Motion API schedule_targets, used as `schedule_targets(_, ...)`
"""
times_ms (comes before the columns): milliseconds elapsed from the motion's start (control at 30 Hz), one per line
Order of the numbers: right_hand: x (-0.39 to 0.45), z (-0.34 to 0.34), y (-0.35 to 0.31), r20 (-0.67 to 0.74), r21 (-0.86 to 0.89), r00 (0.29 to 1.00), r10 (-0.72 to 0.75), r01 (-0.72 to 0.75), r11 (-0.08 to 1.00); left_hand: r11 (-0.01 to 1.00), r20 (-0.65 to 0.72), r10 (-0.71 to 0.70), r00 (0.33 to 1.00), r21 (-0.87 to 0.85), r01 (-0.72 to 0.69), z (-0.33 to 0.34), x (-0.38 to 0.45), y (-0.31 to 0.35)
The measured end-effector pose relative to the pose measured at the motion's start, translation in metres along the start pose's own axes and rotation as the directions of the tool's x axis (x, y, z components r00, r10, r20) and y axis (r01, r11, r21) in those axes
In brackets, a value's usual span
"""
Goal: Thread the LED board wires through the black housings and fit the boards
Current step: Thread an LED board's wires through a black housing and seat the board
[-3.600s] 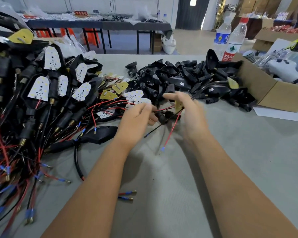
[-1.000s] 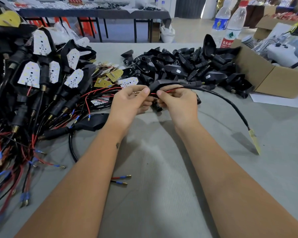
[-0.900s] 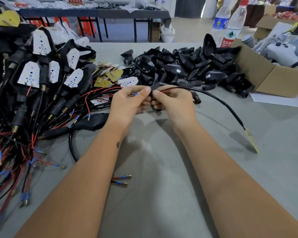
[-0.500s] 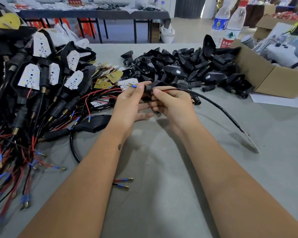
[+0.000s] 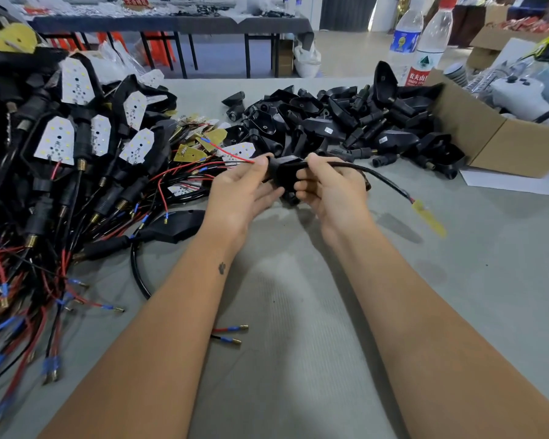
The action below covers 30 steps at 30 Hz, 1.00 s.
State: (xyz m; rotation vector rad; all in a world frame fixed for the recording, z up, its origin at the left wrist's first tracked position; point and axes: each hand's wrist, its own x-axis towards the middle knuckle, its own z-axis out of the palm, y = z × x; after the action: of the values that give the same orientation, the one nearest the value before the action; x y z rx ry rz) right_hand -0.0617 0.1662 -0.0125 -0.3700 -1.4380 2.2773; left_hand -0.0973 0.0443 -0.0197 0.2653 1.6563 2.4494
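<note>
A black housing (image 5: pixel 286 172) sits between my two hands at the middle of the table. My right hand (image 5: pixel 330 188) grips it from the right. A black sleeved cable (image 5: pixel 381 179) runs out of it to the right and ends in a yellow LED board (image 5: pixel 428 217) lying on the table. Red and black wires (image 5: pixel 232 155) stick out of the housing's left end, and my left hand (image 5: pixel 241 191) pinches them between thumb and forefinger. Behind my hands lie loose LED boards (image 5: pixel 191 153) and a heap of black housings (image 5: pixel 339 122).
A big pile of finished lamps with wires (image 5: pixel 61 160) fills the left side. A cardboard box (image 5: pixel 495 141) stands at the right, two water bottles (image 5: pixel 422 49) behind it. A black lamp with a looped cable (image 5: pixel 168 229) and two loose wire ends (image 5: pixel 232 334) lie near my left forearm.
The wire ends have come out further on the housing's left side, pulled by my left hand. The cable on the right has shortened and the yellow board has slid closer.
</note>
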Motion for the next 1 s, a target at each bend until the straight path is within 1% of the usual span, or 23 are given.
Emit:
schedule_targets(133,0.001,-0.003,0.001,-0.004,-0.125,0.999,-0.040,0.039,0.991,0.998,0.028,-0.043,0.999,0.054,0.041,0.000,0.000,0.001)
schedule_targets(200,0.001,-0.005,-0.001,0.006,-0.138,1.000,-0.027,0.028,0.990,0.998,0.025,-0.038,0.999,0.050,0.037,-0.002,0.002,0.002)
schedule_targets(267,0.002,-0.005,-0.002,-0.001,-0.047,1.000,0.016,-0.016,0.999,0.999,-0.014,-0.007,1.000,0.032,0.007,-0.002,0.002,0.002)
schedule_targets(333,0.002,-0.005,-0.005,-0.007,0.149,0.996,0.086,-0.084,0.985,0.999,-0.083,0.025,0.996,-0.018,-0.027,-0.002,0.002,0.003)
schedule_targets(400,0.002,-0.007,-0.007,-0.012,0.322,0.990,0.137,-0.126,0.938,0.996,-0.141,0.040,0.989,-0.075,-0.051,-0.004,0.003,0.004)
schedule_targets(467,0.004,-0.010,-0.008,-0.025,0.377,0.989,0.143,-0.123,0.918,0.992,-0.165,0.028,0.986,-0.119,-0.048,-0.006,0.005,0.005)
schedule_targets(533,0.003,-0.010,-0.007,-0.029,0.300,0.992,0.121,-0.106,0.948,0.990,-0.150,-0.007,0.989,-0.143,-0.015,-0.006,0.006,0.004)
schedule_targets(600,0.003,-0.007,-0.004,-0.016,0.136,0.997,0.073,-0.070,0.988,0.989,-0.084,-0.037,0.996,-0.145,0.025,-0.003,0.005,0.003)
schedule_targets(667,0.003,-0.006,-0.001,-0.008,-0.016,1.000,0.024,-0.024,1.000,0.992,-0.034,-0.048,0.998,-0.121,0.044,0.000,0.004,0.001)
schedule_targets(733,0.003,-0.006,-0.001,0.000,-0.112,1.000,0.000,0.000,0.994,0.994,-0.051,-0.026,0.998,-0.104,0.021,0.001,0.004,0.001)
schedule_targets(800,0.003,-0.006,-0.001,-0.003,-0.135,1.000,0.015,-0.015,0.991,0.991,-0.108,0.012,0.994,-0.130,-0.026,-0.001,0.004,0.003)
schedule_targets(867,0.003,-0.006,-0.001,-0.020,-0.070,0.999,0.039,-0.040,0.997,0.986,-0.177,0.039,0.983,-0.155,-0.067,-0.005,0.004,0.007)
schedule_targets(967,0.004,-0.008,-0.004,-0.092,0.155,0.993,0.079,-0.064,0.986,0.985,-0.260,0.048,0.964,-0.149,-0.089,-0.007,0.004,0.009)
schedule_targets(1000,0.005,-0.009,-0.006,-0.124,0.203,0.989,0.083,-0.057,0.977,0.986,-0.280,0.055,0.959,-0.133,-0.095,-0.006,0.004,0.009)
